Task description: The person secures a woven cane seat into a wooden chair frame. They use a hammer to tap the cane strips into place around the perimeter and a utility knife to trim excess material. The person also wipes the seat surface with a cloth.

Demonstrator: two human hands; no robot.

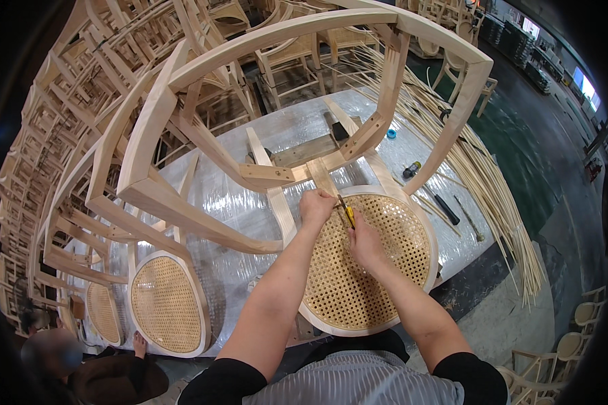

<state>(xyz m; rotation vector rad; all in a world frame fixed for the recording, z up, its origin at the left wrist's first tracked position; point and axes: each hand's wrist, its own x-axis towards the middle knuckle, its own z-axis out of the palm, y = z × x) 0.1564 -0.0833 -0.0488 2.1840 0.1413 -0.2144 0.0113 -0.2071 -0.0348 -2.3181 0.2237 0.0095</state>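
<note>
A wooden chair frame lies on the table with its oval woven cane panel [368, 270] close to me. At the panel's far edge my right hand [366, 241] is closed round a yellow and black utility knife [348, 212], its dark tip pointing away from me. Just left of that tip, my left hand [317, 208] is closed in a pinch at the panel's rim; what its fingers hold is too small to make out. Beyond both hands, a wooden crosspiece [322, 177] joins the panel's frame to the rest of the chair.
Long thin rattan strips [479, 175] run along the table's right side. Near them lie a black-handled tool [446, 210], a small bottle [412, 169] and a blue ring [391, 133]. More chair frames [162, 304] stand left, where another person's hand [139, 344] touches the table edge.
</note>
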